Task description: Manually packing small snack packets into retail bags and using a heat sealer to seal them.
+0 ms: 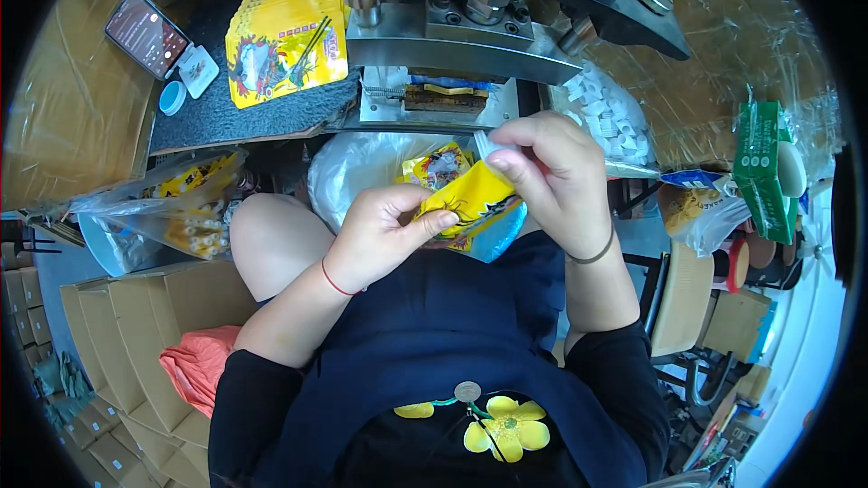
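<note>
My left hand (384, 226) is closed on a printed yellow pouch (475, 197), thumb on top, holding it tilted over my lap. At the pouch's upper right end, my right hand (562, 183) pinches a small white plastic spout (484, 142) between thumb and fingers. Those fingers cover where the spout meets the pouch, so I cannot tell how far in it sits. Behind my hands, another yellow pouch (425, 165) lies in a basin lined with clear plastic (339, 172).
A metal press (470, 50) stands ahead. On its left, a fanned stack of yellow pouches (294, 45) lies on a dark mat, beside a propped phone (147, 34). White plastic pieces (608, 117) fill a bag on its right. Cardboard boxes (136, 325) stand at my lower left.
</note>
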Demonstrator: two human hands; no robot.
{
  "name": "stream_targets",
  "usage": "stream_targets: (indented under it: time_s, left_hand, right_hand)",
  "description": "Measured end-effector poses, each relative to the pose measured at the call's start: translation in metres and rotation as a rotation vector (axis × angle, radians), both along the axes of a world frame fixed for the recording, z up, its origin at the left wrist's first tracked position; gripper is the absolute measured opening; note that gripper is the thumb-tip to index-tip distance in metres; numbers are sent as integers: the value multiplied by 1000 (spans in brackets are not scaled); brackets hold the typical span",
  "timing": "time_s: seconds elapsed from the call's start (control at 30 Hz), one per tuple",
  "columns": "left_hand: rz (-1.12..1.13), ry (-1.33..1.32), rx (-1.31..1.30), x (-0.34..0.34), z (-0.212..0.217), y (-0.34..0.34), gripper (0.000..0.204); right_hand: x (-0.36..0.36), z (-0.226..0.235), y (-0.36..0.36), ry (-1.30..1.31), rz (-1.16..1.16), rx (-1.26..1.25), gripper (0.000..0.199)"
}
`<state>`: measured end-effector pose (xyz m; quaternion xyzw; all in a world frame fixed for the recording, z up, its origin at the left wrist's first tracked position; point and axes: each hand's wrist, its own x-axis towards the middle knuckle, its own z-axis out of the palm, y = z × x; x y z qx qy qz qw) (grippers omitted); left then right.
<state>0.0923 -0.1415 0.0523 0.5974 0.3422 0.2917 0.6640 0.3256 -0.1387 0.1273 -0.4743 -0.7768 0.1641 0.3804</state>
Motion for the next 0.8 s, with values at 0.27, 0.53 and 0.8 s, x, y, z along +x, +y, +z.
stream_targets:
  time_s: [0.27, 0.53, 0.8]
  left_hand:
    - [-241, -236, -383, 8, -14, 1, 34]
    - [-49, -348, -613, 5, -22, 53, 35]
    - [-12, -352, -674, 16, -26, 79, 35]
  right_hand:
    - [20, -3, 9, -147, 130, -63, 22]
    - [107, -63, 22, -731, -519, -233, 31]
    - [97, -75, 23, -628, -541, 29, 19]
